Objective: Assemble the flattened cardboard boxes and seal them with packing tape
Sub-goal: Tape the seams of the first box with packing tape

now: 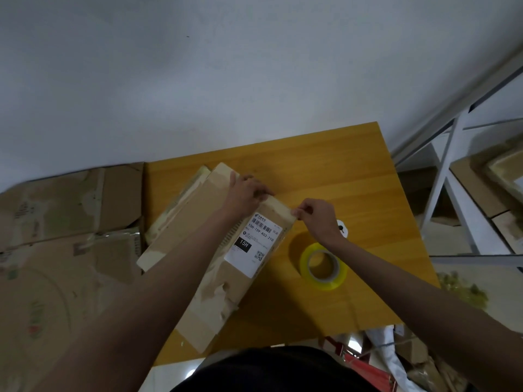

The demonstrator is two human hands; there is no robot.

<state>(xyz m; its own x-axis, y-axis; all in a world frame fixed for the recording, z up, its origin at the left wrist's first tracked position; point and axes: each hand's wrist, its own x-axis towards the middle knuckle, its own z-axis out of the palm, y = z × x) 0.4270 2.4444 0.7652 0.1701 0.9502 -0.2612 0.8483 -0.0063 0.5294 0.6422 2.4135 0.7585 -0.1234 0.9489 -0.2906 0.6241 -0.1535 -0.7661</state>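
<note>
A flattened brown cardboard box (226, 281) with a white shipping label lies slanted on the yellow wooden table (339, 171). My left hand (247, 193) grips its far edge, fingers curled over the flap. My right hand (314, 216) pinches the box's right far corner between thumb and fingers. Another flattened box (175, 205) lies partly under it on the left. A roll of clear yellowish packing tape (324, 265) lies flat on the table just right of the box, below my right wrist.
Large flattened cardboard sheets (65, 230) are stacked left of the table. A white metal shelf rack (458, 171) with cardboard on it stands at the right. A small white object (343, 228) sits behind my right wrist. Clutter lies on the floor at bottom right.
</note>
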